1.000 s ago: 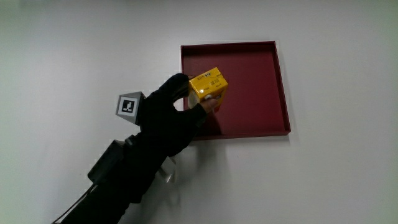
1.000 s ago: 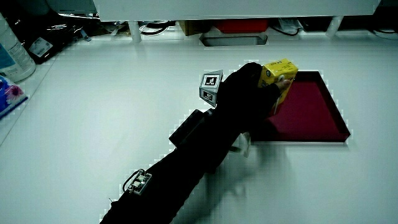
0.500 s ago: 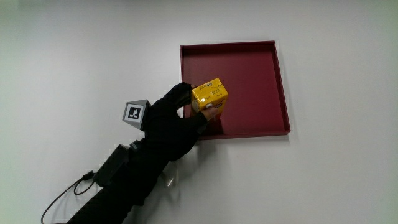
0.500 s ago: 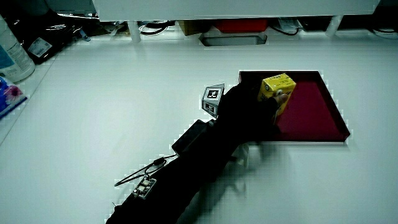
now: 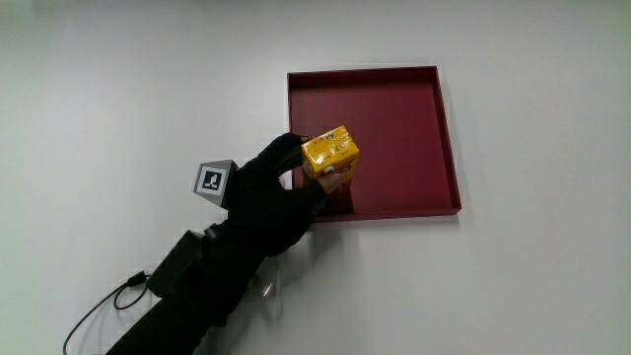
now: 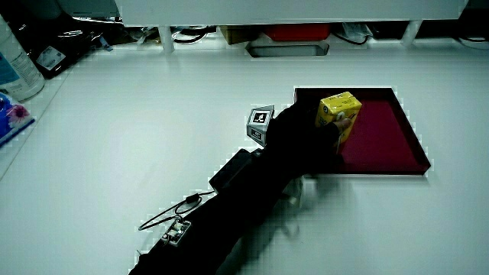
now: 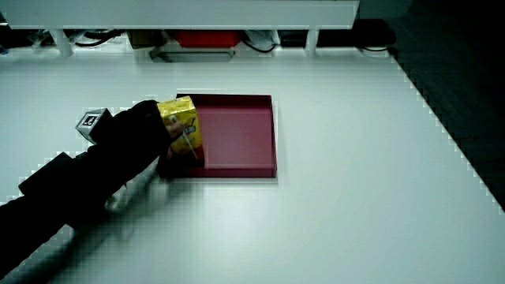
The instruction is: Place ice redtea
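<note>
A yellow ice red tea carton [image 5: 330,156] [image 6: 338,113] [image 7: 181,126] is held upright in the black gloved hand [image 5: 274,192] [image 6: 299,136] [image 7: 134,134]. The carton is at the corner of the dark red tray [image 5: 404,118] [image 6: 382,137] [image 7: 241,134] that lies nearest the person, just inside its rim. I cannot tell whether its base touches the tray floor. The fingers wrap the carton's side. A patterned cube [image 5: 213,179] [image 6: 260,121] [image 7: 92,121] sits on the back of the hand, which reaches in over the tray's near edge.
The tray holds nothing besides the carton. A thin cable [image 5: 99,316] [image 6: 164,218] trails from the forearm across the white table. In a side view, a bottle [image 6: 15,65] and a colourful packet [image 6: 11,114] stand at the table's edge. Boxes sit under the low partition [image 6: 286,34].
Over the last second the hand brought the carton down and slightly toward the person, into the tray's near corner. In the last half second it barely moved.
</note>
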Tool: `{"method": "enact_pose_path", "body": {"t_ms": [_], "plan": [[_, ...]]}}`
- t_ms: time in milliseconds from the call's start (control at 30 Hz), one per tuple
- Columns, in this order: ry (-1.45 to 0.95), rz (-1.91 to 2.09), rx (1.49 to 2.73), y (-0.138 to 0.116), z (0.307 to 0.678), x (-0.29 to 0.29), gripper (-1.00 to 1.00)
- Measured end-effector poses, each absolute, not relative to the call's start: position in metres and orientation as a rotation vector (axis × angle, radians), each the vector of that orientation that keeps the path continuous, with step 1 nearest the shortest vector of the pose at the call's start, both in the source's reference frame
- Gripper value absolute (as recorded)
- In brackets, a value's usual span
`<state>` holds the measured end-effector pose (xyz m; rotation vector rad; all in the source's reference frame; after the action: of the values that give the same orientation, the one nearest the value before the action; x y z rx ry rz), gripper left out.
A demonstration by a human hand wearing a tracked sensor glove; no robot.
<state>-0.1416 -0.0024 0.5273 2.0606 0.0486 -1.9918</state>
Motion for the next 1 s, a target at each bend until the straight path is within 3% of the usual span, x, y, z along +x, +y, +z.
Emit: {"method": "enact_pose_path", "body": {"t_ms": [400,600,767,1000], "plan": [[0.022,-1.999,2.027,-0.001,0.527,-0.143,-0.54],[0.025,-2.030,1.927,0.000,0.518,-0.152,-0.75],[0.161,-1.964,1.882,-0.001,0.499,-0.164,-0.93],[0.184,-1.727,1.968,0.010,0.479,-0.199,-1.00]]}}
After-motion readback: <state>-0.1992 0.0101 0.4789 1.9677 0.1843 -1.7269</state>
